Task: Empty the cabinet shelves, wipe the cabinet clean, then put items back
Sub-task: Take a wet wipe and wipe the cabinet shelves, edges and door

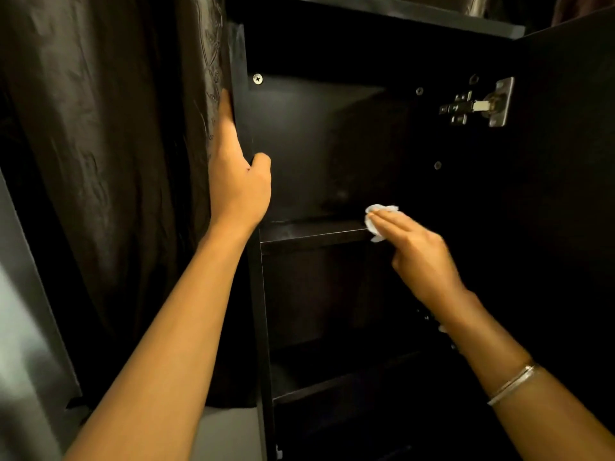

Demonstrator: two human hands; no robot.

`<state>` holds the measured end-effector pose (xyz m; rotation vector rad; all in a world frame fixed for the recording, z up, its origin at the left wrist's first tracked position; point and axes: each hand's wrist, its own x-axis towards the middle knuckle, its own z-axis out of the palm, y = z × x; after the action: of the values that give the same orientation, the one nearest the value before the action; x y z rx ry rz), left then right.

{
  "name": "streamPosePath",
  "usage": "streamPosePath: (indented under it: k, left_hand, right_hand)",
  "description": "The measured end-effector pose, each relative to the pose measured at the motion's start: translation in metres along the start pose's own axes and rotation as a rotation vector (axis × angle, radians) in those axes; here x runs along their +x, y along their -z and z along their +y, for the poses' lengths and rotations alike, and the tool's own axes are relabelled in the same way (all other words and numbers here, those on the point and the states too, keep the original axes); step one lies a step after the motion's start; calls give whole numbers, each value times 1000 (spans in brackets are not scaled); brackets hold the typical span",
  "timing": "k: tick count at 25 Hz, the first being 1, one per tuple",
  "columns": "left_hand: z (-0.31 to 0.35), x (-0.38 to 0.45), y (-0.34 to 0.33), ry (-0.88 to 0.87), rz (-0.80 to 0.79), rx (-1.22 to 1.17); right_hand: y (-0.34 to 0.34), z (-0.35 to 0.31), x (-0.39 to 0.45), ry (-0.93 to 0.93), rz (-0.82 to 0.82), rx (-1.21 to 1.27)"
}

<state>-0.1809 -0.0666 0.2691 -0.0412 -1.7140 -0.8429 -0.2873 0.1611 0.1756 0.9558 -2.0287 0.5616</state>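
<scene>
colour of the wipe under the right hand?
White. The wipe, crumpled, sits under the right hand at the shelf front edge; head view, the only one.

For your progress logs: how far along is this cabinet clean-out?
Done: the shelves in view look empty. In hand: the right hand presses a white wipe on the upper shelf while the left hand grips the cabinet side panel. Left: finishing the wiping, returning items.

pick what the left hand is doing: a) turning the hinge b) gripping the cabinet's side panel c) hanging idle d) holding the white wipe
b: the left hand wraps the side panel, thumb inside; the right hand presses the wipe.
</scene>
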Motion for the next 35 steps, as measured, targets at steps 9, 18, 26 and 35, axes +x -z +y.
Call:
streamPosePath:
  k: [9, 18, 26, 35]
  left_hand:
    - [-11, -41, -4, 127, 42, -24]
    - [-22, -45, 0, 96, -35, -58]
    - [-24, -57, -6, 112, 53, -28]
    - [-50, -108, -9, 189, 53, 63]
  right_hand:
    - [-32, -112, 8, 171, 116, 341]
    - [-7, 23, 1, -15, 338, 203]
    - [-2, 69, -6, -510, 364, 178]
    - [-89, -16, -14, -653, 486, 577]
